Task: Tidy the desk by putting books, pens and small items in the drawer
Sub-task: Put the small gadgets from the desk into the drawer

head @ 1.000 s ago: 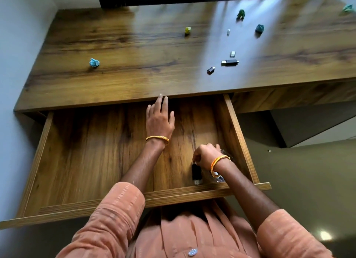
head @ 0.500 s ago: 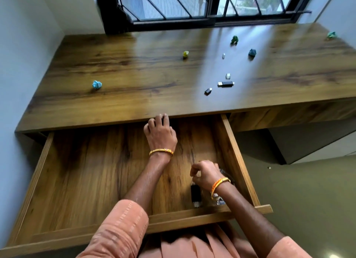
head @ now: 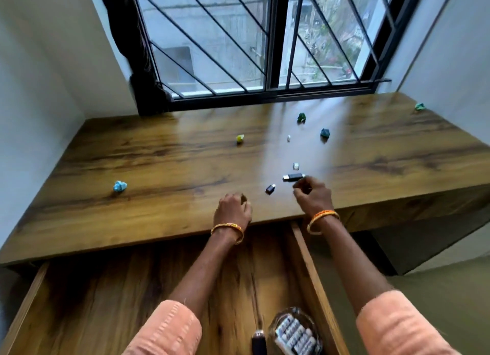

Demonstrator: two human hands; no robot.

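Note:
A black USB stick (head: 293,177) lies on the wooden desk (head: 159,164). My right hand (head: 314,195) hovers just in front of it, thumb and forefinger slightly apart and holding nothing. A small black adapter (head: 270,189) lies to the left of that hand. My left hand (head: 233,209) rests near the desk's front edge with fingers loosely curled and nothing in it. Below, the drawer (head: 305,259) stands pulled out; a dark item (head: 258,341) and a clear case of small cells (head: 294,333) lie at its front right.
Crumpled paper balls dot the desk: light blue (head: 119,186) at left, yellow (head: 240,138), dark green (head: 301,117), teal (head: 324,133), green (head: 419,106) far right. Two tiny pale items (head: 296,166) (head: 288,138) lie behind the stick. A barred window backs the desk, with walls on both sides.
Both hands came up out of the drawer onto the desk. The right hand left the dark item in the drawer and reached toward the USB stick. The view tilted up.

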